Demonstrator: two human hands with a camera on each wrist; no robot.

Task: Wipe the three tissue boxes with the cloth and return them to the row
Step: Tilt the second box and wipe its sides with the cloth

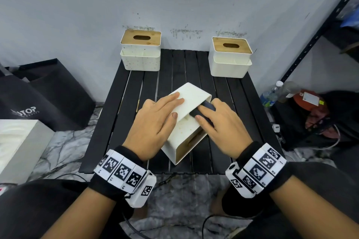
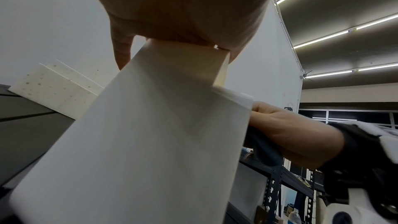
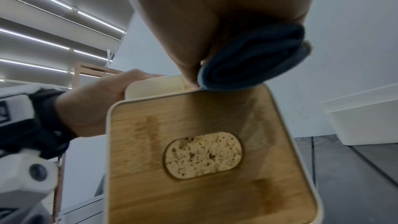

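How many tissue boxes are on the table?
3: one back left, one back right, one tipped over in the middle under both hands. None look hidden.

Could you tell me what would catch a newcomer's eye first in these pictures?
First, the white tissue box tipped on its side mid-table, the left hand flat on it and the right hand pressing a dark cloth to its side. Next, two upright boxes with wooden lids, the left box and right box, at the slatted black table's far corners, a gap between them.
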